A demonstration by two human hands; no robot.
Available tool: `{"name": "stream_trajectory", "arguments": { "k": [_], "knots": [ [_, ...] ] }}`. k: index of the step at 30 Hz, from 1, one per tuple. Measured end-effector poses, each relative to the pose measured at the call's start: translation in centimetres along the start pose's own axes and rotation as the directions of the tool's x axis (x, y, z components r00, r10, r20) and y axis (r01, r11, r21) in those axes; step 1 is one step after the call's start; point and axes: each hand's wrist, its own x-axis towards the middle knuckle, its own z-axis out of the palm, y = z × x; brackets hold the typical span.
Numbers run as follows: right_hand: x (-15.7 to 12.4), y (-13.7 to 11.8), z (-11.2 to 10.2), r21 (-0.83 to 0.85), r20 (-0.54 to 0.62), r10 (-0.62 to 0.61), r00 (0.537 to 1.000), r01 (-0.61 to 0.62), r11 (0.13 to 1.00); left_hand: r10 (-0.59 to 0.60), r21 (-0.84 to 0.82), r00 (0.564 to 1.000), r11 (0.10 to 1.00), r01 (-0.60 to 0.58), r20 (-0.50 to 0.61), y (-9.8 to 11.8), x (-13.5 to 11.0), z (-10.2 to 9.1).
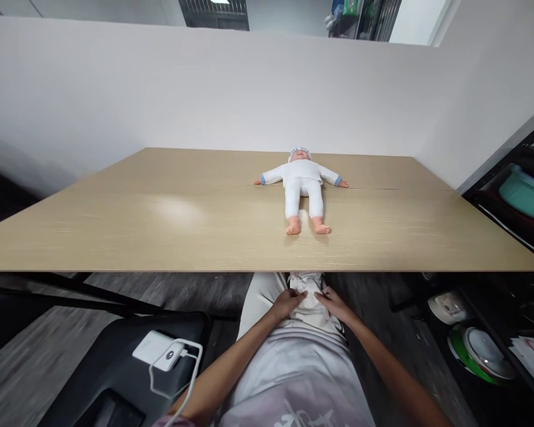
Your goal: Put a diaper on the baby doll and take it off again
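Note:
A baby doll [302,178] in a white outfit with blue cuffs lies on its back on the wooden table [204,237], arms spread, bare feet towards me. Below the table's front edge, over my lap, my left hand [289,302] and my right hand [332,301] are closed, facing each other with a small gap between. Both pinch pale cloth [311,307] at my lap. Whether this is a separate piece or part of my trousers, I cannot tell. Neither hand touches the doll.
A black chair [120,344] at my left bears a white power bank [160,349] with a white cable running beside my left arm. Shelves at the right hold a teal container [527,193] and a lidded pan [485,350]. A white wall [204,89] stands behind the table.

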Motion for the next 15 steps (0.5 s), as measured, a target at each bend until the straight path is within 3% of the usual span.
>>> {"name": "stream_trajectory", "arguments": {
  "k": [4,8,10,12,15],
  "knots": [
    [-2.7,-2.1,0.2,0.105,0.022,0.020,1.000,-0.023,0.994,-0.016,-0.129,1.000,0.991,0.019,0.025,1.3,-2.2,0.7],
    [-10.2,-6.6,-1.7,0.201,0.108,-0.040,0.993,0.018,0.979,0.059,-0.231,0.996,0.972,-0.040,0.074,3.9,-9.5,0.7],
    [-14.4,-9.4,-2.8,0.200,0.138,-0.131,0.982,0.101,0.974,0.221,-0.250,0.970,0.949,-0.191,0.100,5.9,-14.1,0.5],
    [-17.8,-11.8,-3.8,0.099,0.096,-0.281,0.955,0.272,0.957,0.353,-0.218,0.931,0.919,-0.328,0.090,7.7,-18.1,0.2],
    [-19.8,-13.8,-4.2,-0.029,0.017,-0.460,0.888,0.460,0.887,0.462,-0.203,0.884,0.875,-0.440,0.076,9.1,-20.9,-0.1]
  ]
}}
